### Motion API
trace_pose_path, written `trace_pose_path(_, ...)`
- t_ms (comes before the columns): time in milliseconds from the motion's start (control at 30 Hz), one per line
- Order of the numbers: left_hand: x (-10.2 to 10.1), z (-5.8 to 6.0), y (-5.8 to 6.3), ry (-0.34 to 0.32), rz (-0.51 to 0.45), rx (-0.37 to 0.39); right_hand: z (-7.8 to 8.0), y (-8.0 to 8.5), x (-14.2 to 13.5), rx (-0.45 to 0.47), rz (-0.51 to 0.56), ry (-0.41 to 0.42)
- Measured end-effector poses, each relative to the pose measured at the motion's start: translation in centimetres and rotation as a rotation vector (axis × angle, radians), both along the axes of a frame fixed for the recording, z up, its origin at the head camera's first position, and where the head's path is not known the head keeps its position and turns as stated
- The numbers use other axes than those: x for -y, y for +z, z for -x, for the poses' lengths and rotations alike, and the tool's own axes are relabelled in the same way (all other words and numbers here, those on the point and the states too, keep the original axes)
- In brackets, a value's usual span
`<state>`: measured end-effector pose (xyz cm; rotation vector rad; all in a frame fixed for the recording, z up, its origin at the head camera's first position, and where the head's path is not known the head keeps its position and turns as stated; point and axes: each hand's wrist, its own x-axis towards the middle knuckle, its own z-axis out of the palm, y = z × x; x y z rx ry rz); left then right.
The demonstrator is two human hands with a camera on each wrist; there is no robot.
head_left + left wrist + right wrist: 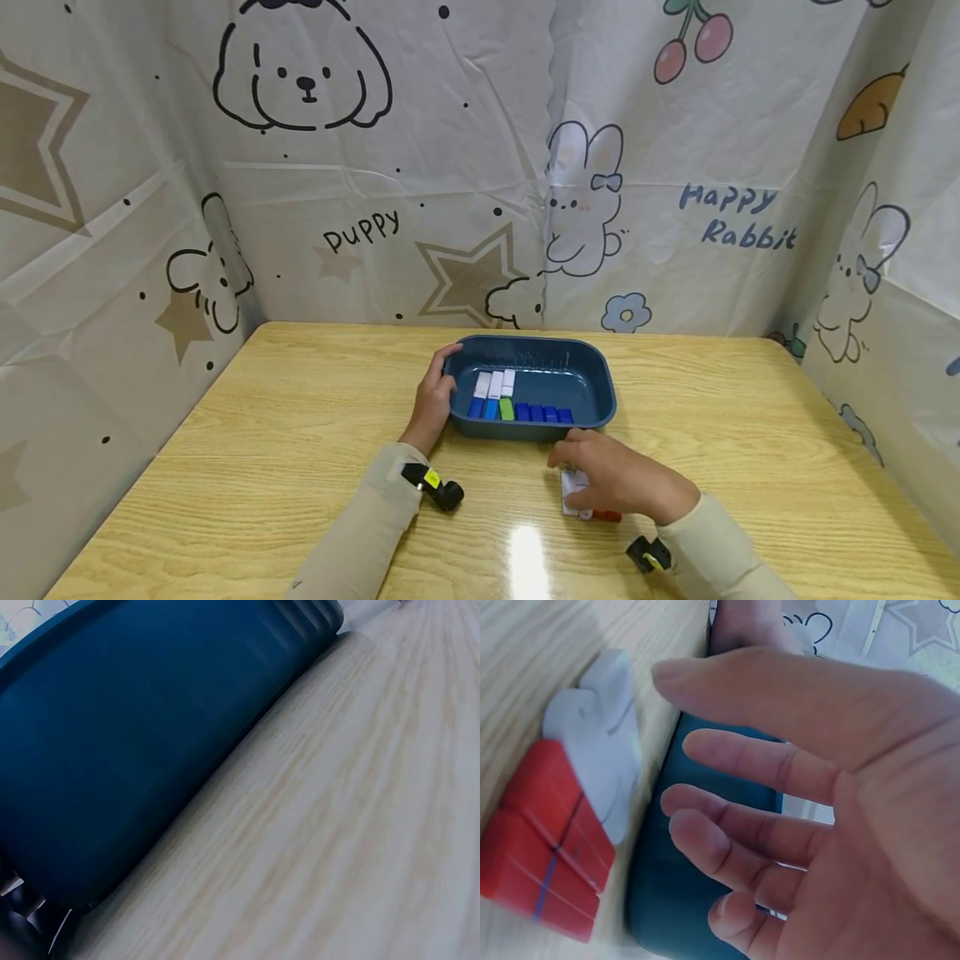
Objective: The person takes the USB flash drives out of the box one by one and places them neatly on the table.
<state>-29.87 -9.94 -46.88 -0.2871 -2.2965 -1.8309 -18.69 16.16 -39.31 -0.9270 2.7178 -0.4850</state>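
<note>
A dark blue plastic basin [525,430] stands on the table. My left hand [431,402] grips its left end, fingers at the rim and side wall; in the left wrist view the basin's wall [150,735] fills much of the picture. Lying inside the basin are white blocks [496,384], a green block [506,409] and several blue blocks [536,412]. My right hand [618,471] hovers in front of the basin, fingers spread and bent, holding nothing. Beneath and beside it lie white rounded pieces [604,724] and red blocks [551,840], partly hidden by the hand in the head view.
The wood-grain table [300,500] spreads to both sides of the basin. A printed cloth [375,183] hangs behind and along the sides. Small black cameras [442,492] are strapped to both sleeved wrists.
</note>
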Motion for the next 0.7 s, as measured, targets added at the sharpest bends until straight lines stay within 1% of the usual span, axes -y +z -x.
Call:
trace_pose_path(100, 0.0, 0.0, 0.0, 0.008, -0.007, -0.003, 0.1, 0.2, 0.0, -0.024, 0.038, 0.029)
trace_pose_path(267, -0.1, -0.2, 0.0, 0.011, -0.008, -0.011, 0.4, 0.7, -0.2, -0.039, 0.105, 0.041)
trace_pose_path(433, -0.2, -0.5, 0.1, 0.007, -0.014, -0.006, 0.9, 1.3, -0.1, -0.083, 0.169, 0.071)
trace_pose_path(567, -0.2, -0.4, 0.1, 0.004, -0.021, -0.001, 1.6, 1.7, 0.1, -0.124, 0.201, 0.055)
trace_pose_path(700, 0.0, -0.3, 0.0, 0.002, -0.026, 0.001, 2.7, 1.8, 0.4, -0.171, 0.210, 0.025)
